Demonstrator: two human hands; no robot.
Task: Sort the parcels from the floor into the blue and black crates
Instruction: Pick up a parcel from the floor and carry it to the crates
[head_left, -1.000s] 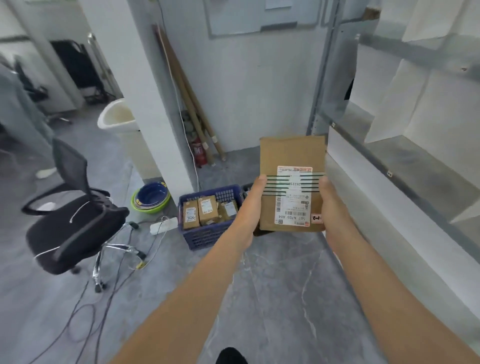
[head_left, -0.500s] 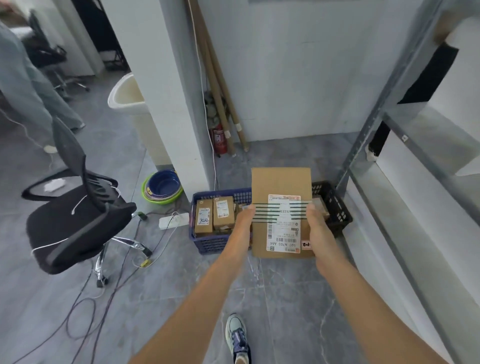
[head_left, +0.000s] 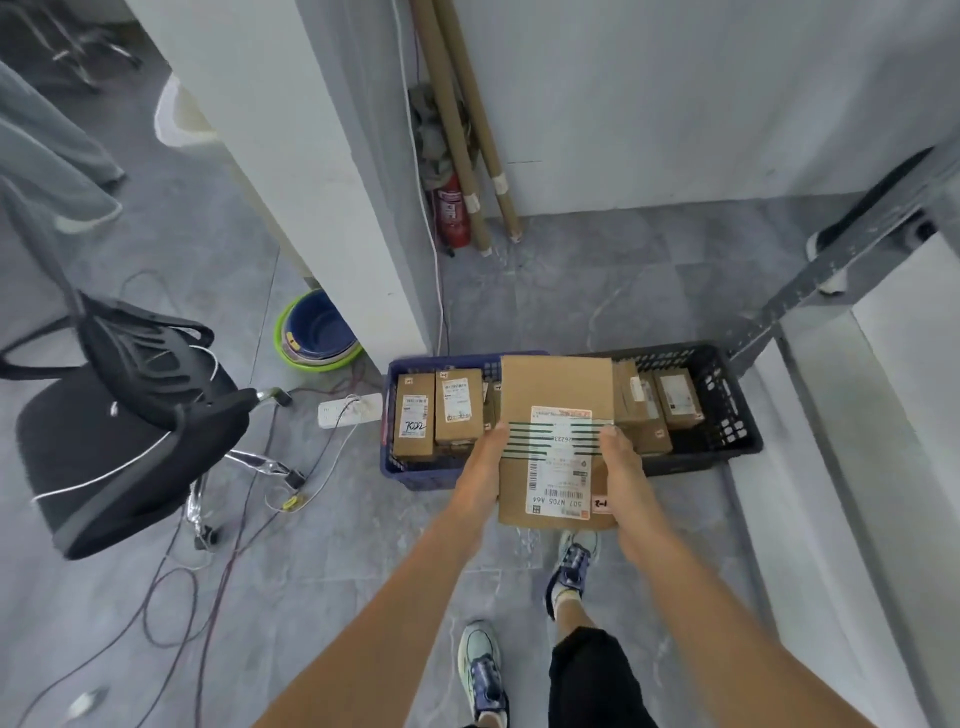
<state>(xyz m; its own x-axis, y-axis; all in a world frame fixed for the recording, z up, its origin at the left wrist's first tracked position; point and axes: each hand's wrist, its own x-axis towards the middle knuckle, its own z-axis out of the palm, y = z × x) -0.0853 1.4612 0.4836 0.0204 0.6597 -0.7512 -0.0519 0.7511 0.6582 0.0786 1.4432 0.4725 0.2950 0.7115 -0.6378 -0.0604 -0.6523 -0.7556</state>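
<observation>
Grey floor (head_left: 571, 291), blue crate (head_left: 415, 478) and black crate (head_left: 727, 405) side by side. Grips parcel (head_left: 556, 384) by its side edges, left hand (head_left: 480, 462) and right hand (head_left: 623, 467), label up above where the crates meet, probably to read it before choosing.

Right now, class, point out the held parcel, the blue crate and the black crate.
parcel (head_left: 556, 384), head view, bare cardboard above the label
blue crate (head_left: 415, 478), head view, front wall
black crate (head_left: 727, 410), head view, right mesh wall
</observation>
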